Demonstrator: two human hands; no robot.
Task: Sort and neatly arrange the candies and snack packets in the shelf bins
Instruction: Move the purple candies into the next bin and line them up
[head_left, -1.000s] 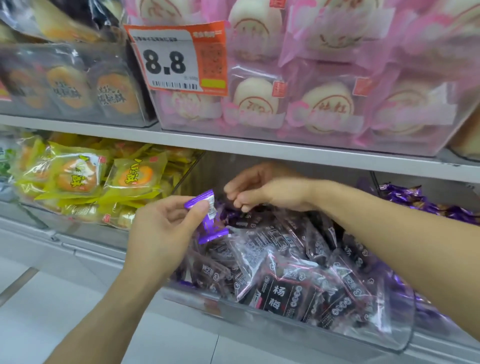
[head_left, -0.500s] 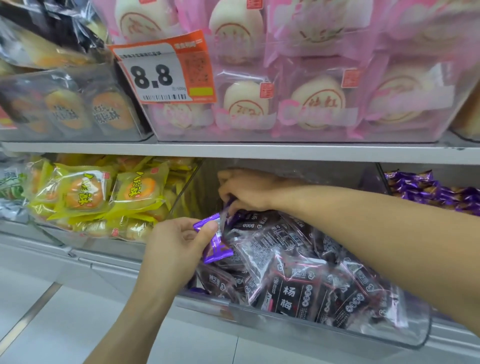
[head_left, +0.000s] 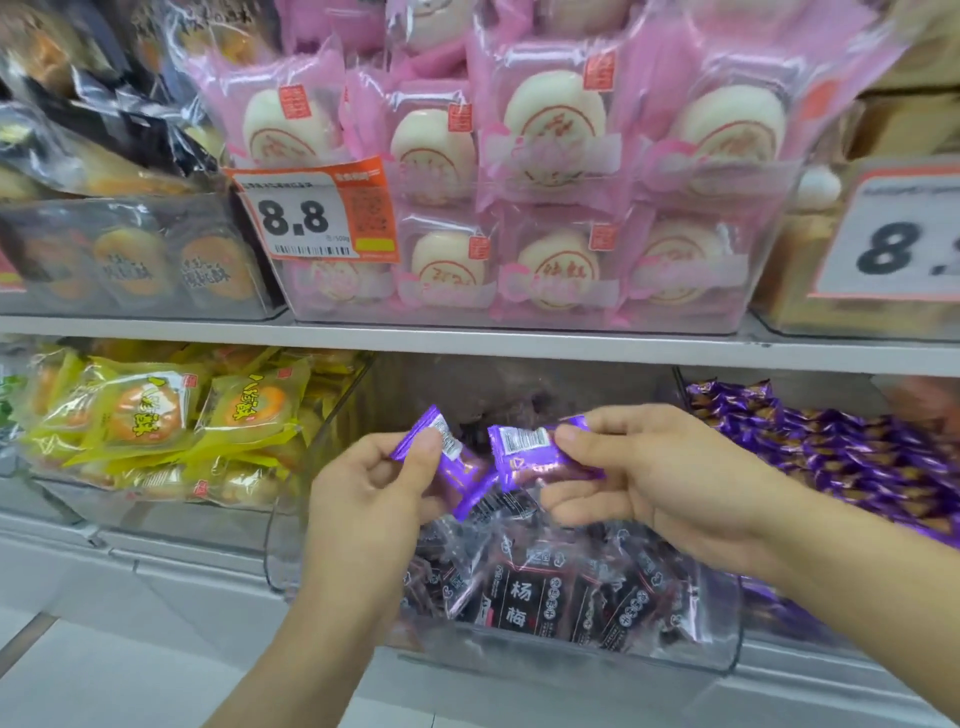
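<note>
My left hand pinches a small purple candy packet between thumb and fingers. My right hand pinches a second purple candy packet just to the right of the first. Both packets hang above a clear plastic bin on the lower shelf, filled with several dark packets in clear wrap. To the right lies a bin of purple candies in the same colour as the held ones.
Yellow pastry packets fill the bin at lower left. On the upper shelf stand pink bun packets, dark pastry packets and orange 8.8 price tags. White floor tiles show below.
My right hand has come out of the dark-packet bin holding a second purple candy packet and now sits level with the left. The view has tilted up.
</note>
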